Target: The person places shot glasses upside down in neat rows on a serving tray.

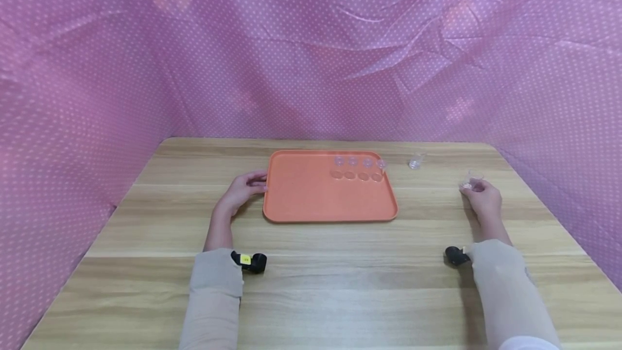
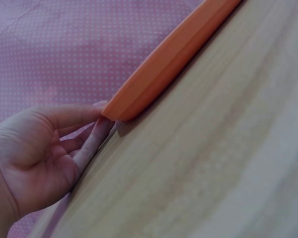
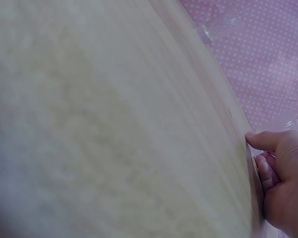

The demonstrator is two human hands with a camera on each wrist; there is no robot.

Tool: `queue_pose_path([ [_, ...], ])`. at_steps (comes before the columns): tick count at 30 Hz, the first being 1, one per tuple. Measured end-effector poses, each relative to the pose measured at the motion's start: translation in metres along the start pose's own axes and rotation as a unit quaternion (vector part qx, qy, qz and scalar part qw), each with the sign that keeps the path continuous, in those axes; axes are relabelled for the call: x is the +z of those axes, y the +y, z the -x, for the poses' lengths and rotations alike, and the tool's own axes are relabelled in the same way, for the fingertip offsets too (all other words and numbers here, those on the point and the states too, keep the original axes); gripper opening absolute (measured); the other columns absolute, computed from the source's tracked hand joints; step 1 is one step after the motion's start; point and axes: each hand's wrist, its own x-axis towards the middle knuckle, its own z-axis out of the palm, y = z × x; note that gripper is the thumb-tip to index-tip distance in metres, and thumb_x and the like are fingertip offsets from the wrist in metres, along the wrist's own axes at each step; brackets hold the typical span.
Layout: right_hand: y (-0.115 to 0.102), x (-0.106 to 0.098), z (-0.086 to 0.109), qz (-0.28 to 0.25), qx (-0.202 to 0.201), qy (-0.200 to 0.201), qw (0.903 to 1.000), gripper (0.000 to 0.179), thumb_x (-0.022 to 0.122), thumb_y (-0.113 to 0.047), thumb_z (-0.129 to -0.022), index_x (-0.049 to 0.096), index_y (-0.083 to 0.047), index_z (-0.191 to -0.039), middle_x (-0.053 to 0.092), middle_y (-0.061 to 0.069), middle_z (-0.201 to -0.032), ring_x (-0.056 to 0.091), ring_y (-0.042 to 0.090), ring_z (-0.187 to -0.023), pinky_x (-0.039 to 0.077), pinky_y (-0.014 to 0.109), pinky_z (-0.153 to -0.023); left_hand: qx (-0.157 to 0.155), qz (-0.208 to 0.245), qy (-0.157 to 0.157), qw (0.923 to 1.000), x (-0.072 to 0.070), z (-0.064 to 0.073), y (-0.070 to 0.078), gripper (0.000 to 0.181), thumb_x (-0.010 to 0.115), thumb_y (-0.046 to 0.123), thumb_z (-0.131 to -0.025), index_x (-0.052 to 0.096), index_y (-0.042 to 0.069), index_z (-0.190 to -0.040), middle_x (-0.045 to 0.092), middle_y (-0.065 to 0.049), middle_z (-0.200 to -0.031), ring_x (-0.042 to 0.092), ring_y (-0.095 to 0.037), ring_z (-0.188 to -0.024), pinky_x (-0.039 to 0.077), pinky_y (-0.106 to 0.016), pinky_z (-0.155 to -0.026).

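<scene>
My left hand (image 1: 241,190) is at the left edge of an orange tray (image 1: 311,199). In the left wrist view the thumb lies on the tray's rim and a finger reaches under it, pinching the edge. Several small clear cups (image 1: 367,163) stand in a row on the tray's back right part. Off to the right, my right hand (image 1: 485,199) holds a small clear cup (image 1: 469,183) low over the table, thumb and fingers around its lower part. The right wrist view shows that cup partly hidden behind the hand.
Another clear cup (image 1: 416,161) stands upright on the wooden table (image 1: 330,280), between the tray and my right hand. Pink dotted cloth (image 1: 311,58) hangs behind the table and along both sides.
</scene>
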Motion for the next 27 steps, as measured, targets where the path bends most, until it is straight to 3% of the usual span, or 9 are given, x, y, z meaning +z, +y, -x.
queue_pose_path([
  [12, -0.003, -0.001, 0.003, 0.004, 0.015, -0.008, 0.9998, 0.049, 0.062, -0.021, -0.087, 0.049, 0.005, -0.127, 0.052, 0.015, -0.108, 0.045, 0.015, -0.087, 0.039, 0.022, -0.073, 0.009, 0.005, 0.002, 0.9999, 0.000, 0.002, 0.000, 0.049, 0.061, -0.002, -0.086, 0.043, -0.007, -0.131, 0.049, -0.022, -0.126, 0.047, -0.031, -0.112, 0.039, -0.035, -0.096],
  [19, -0.002, -0.004, 0.006, -0.028, 0.029, -0.014, 0.9991, 0.049, 0.063, -0.019, -0.086, 0.048, 0.003, -0.128, 0.053, 0.008, -0.104, 0.044, 0.001, -0.078, 0.040, 0.014, -0.072, 0.008, 0.012, -0.006, 0.9999, 0.001, 0.002, 0.002, 0.049, 0.060, -0.003, -0.086, 0.042, -0.008, -0.132, 0.048, -0.023, -0.127, 0.050, -0.031, -0.110, 0.041, -0.032, -0.094],
  [27, -0.015, -0.011, 0.006, -0.051, 0.017, -0.053, 0.9972, 0.057, 0.063, -0.027, -0.087, 0.044, 0.001, -0.133, 0.050, 0.013, -0.121, 0.046, -0.003, -0.078, 0.043, 0.012, -0.070, 0.005, 0.009, -0.002, 0.9999, -0.001, 0.003, 0.002, 0.049, 0.059, -0.002, -0.087, 0.042, -0.007, -0.132, 0.048, -0.022, -0.127, 0.050, -0.030, -0.111, 0.040, -0.033, -0.096],
])
